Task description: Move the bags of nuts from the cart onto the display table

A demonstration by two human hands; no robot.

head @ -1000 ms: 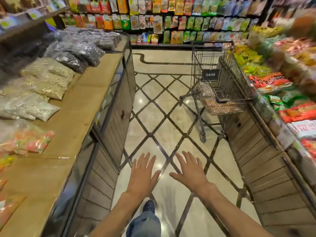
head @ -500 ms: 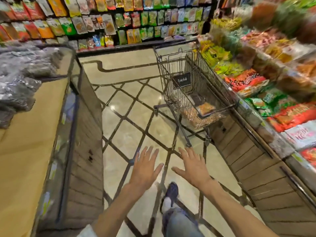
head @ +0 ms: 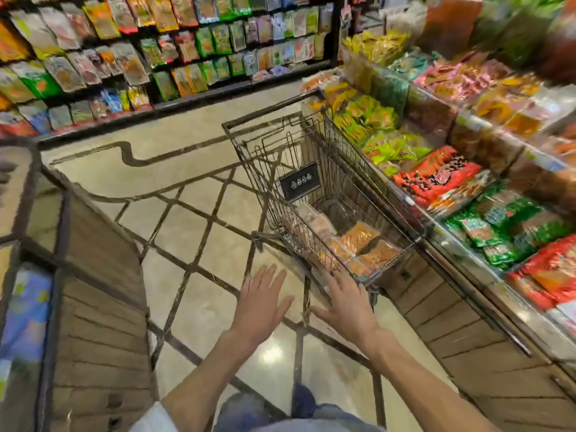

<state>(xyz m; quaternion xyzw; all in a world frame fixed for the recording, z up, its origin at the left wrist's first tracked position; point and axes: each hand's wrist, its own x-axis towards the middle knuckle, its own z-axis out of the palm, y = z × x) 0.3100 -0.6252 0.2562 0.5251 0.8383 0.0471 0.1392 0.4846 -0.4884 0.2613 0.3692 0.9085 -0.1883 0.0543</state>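
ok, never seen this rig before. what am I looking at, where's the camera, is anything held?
No machine here: a person works with bare hands. One wide-angle camera sits on their head, looking forward and down, so the view bends at the edges. The left hand and right hand reach forward with straight fingers, holding nothing. Ahead stands a wire shopping cart on the tiled floor, with orange bags of nuts lying in its basket. A wooden display table is on the left, and a counter of packaged snacks on the right.
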